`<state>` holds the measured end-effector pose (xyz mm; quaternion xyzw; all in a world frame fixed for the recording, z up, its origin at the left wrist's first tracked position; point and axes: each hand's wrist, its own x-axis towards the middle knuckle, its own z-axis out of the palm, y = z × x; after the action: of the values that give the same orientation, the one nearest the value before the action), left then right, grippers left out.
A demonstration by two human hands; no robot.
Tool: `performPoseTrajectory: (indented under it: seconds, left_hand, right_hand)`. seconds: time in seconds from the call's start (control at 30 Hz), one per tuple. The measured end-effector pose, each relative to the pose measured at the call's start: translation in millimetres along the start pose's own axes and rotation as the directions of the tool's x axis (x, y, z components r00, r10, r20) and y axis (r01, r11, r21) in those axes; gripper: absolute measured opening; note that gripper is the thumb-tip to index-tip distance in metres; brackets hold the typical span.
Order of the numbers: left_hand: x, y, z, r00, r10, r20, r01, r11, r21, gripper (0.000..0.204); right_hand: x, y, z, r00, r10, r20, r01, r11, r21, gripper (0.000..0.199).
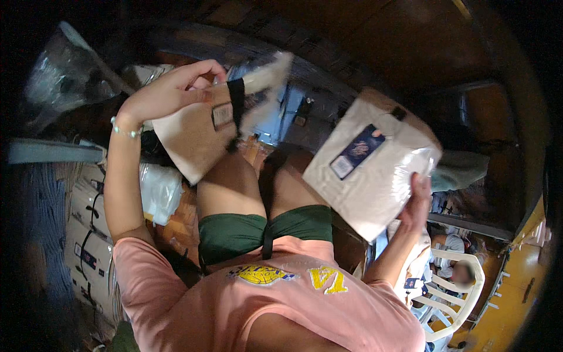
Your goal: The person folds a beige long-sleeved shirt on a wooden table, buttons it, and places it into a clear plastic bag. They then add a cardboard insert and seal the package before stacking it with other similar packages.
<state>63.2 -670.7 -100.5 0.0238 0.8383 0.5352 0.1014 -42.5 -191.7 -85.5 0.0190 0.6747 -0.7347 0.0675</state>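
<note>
Beige folded garment [196, 138], black strap across it, hanging tilted above the knees; white garment in clear wrap [369, 167], dark label showing, lying tilted alongside.

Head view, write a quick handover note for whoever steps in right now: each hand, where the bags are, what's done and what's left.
Left hand: raised, pinching the top of a folded beige fabric bag by its black strap.
Right hand: holding up a plastic-wrapped white packet with a dark label by its lower right edge.
More wrapped packets are stacked on the left, by the left arm.
Done: one piece in each hand, both above the lap.
Left: neither has been set down.
</note>
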Motion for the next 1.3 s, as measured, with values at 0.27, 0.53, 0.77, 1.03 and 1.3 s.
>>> performPoseTrajectory:
  seconds: [0.27, 0.53, 0.77, 1.03, 1.3]
  left_hand:
    - [-3.0, -76.7, 164.9, 0.91, 0.262, 0.321, -0.335, 0.921, 0.199, 0.046]
    - [-50.1, -34.0, 228.6, 0.744, 0.305, 0.594, -0.599, 0.698, 0.393, 0.031]
    - [-56.0, -21.1, 229.1, 0.787, 0.43, 0.442, -0.593, 0.725, 0.35, 0.016]
    - [-68.0, -33.1, 231.1, 0.834, 0.395, 0.385, -0.528, 0.776, 0.346, 0.012]
    - [-63.7, -33.6, 234.3, 0.839, 0.451, 0.306, -0.521, 0.827, 0.21, 0.011]
  right_hand:
    - [-5.1, -23.7, -38.5, 0.986, 0.127, 0.11, -0.15, 0.961, 0.234, 0.037]
    - [-18.0, 72.8, -33.3, 0.901, 0.427, 0.083, -0.425, 0.904, -0.033, 0.044]
    - [-98.6, 150.6, 33.9, 0.874, 0.484, 0.052, -0.486, 0.864, 0.134, 0.051]
    - [-40.4, 86.8, 14.4, 0.391, 0.807, 0.442, 0.585, 0.153, -0.796, 0.066]
    - [-48.3, 128.4, 73.1, -0.317, 0.397, 0.861, 0.942, 0.241, 0.235, 0.073]
